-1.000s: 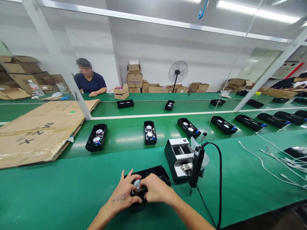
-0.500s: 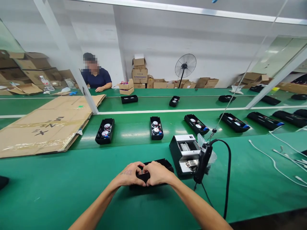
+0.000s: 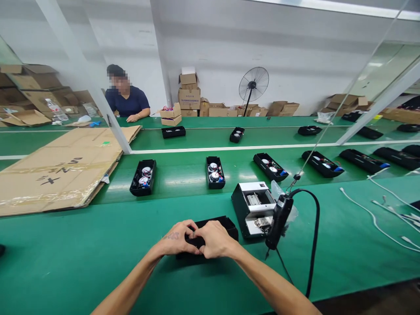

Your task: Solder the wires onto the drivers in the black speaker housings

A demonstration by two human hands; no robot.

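Observation:
A black speaker housing (image 3: 227,225) rests on the green bench in front of me, its right end showing past my hands. My left hand (image 3: 179,239) is curled over its left part, fingers bent and thumb tucked in at the near edge. Close against it, my right hand (image 3: 215,239) grips the middle of the same housing, the fingertips of both hands nearly meeting. What lies beneath the fingers is hidden. Just right of the housing stands a black-and-white bench machine (image 3: 252,208). A black electric screwdriver (image 3: 278,221) hangs from a cable beside that machine.
Beyond the bench, the green conveyor (image 3: 177,175) carries several open speaker housings (image 3: 215,172) with round drivers. Flattened cardboard (image 3: 59,170) covers the left side. White cables (image 3: 370,210) lie at right. Across the line sits a person (image 3: 127,98); a fan (image 3: 252,85) stands behind.
My view has shifted slightly. Both hands stay on the housing in nearly the same pose. The nearer speaker housings on the conveyor sit a little further right; the cardboard appears slightly further left.

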